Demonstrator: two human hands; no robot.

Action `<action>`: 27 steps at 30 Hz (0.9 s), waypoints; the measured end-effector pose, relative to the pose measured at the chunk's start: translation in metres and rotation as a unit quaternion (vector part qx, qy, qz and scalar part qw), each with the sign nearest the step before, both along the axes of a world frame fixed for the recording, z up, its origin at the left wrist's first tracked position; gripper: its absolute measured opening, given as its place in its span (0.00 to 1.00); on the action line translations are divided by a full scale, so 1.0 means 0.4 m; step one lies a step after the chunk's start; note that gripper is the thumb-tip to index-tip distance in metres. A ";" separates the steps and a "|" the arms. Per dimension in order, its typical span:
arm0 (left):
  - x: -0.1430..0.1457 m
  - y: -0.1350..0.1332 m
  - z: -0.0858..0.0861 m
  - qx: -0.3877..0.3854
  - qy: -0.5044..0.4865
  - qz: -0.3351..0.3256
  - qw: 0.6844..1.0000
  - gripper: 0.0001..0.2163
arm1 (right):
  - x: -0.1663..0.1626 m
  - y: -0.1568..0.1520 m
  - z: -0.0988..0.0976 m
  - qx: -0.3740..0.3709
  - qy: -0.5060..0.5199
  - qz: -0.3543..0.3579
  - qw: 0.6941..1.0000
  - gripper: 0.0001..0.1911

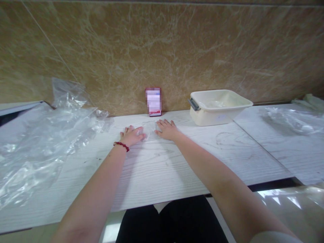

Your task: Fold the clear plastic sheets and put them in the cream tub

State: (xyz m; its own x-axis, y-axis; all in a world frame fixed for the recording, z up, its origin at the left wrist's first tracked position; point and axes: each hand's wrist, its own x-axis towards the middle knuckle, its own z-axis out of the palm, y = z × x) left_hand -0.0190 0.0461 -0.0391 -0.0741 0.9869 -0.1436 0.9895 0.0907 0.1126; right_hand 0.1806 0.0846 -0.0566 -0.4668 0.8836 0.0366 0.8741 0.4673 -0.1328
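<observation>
Between my two hands a small clear plastic bag point(149, 131) lies on the white wood-grain table point(152, 175). My left hand point(131, 135), with a red bead bracelet point(122, 145) at the wrist, rests at the bag's left side, fingers apart. On the other side my right hand point(166, 129) lies flat with its fingers spread, at the bag's right edge. How far the bag reaches under either palm is hidden. Just beyond the hands, a phone point(154, 102) with a lit, blurred-out screen leans upright against the wall.
A cream plastic tub point(210, 116) with a grey handle stands to the right by the marbled wall point(177, 50); clear plastic shows inside. Large clear plastic sheets point(50, 145) cover the table's left part. More crumpled clear plastic point(296, 119) lies at the far right.
</observation>
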 end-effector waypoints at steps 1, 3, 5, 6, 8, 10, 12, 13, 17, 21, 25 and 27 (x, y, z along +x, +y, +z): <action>-0.003 -0.001 -0.001 -0.005 0.008 -0.009 1.000 0.28 | 0.000 -0.001 0.000 0.002 -0.001 0.000 1.000 0.34; -0.012 -0.001 -0.003 -0.020 0.019 -0.024 0.999 0.28 | 0.000 -0.002 0.001 0.003 -0.002 -0.002 1.000 0.34; -0.023 0.000 -0.004 -0.029 0.024 -0.036 0.999 0.29 | 0.000 -0.004 0.003 -0.001 -0.004 -0.005 1.000 0.34; -0.029 0.001 -0.004 -0.027 0.027 -0.041 0.998 0.29 | 0.000 -0.005 0.004 -0.003 -0.005 -0.006 1.000 0.34; -0.034 0.001 -0.001 -0.009 0.029 -0.048 0.998 0.28 | -0.001 -0.006 0.006 -0.004 -0.007 -0.008 1.000 0.34; -0.025 0.001 0.004 0.041 0.032 -0.053 0.997 0.25 | -0.001 -0.006 0.006 -0.002 -0.006 -0.008 1.000 0.34; 0.003 -0.001 0.009 0.113 0.034 -0.069 0.991 0.22 | -0.003 -0.008 0.007 -0.002 -0.006 -0.009 1.000 0.34; 0.025 -0.001 0.011 0.147 0.033 -0.085 0.985 0.21 | -0.003 -0.009 0.008 -0.003 -0.007 -0.010 1.000 0.34; 0.129 0.006 0.002 0.172 0.017 -0.193 0.966 0.20 | -0.005 -0.014 0.012 0.003 -0.017 -0.009 1.000 0.31; 0.177 0.016 -0.028 0.130 0.004 -0.173 0.976 0.22 | -0.006 -0.017 0.014 0.006 -0.022 -0.013 1.000 0.29; 0.156 0.017 -0.046 0.094 0.008 -0.130 0.987 0.24 | -0.004 -0.014 0.015 -0.007 -0.016 -0.016 1.000 0.30; 0.143 0.014 -0.047 0.088 0.012 -0.113 0.990 0.24 | 0.004 -0.009 0.015 -0.014 -0.010 -0.024 1.000 0.31</action>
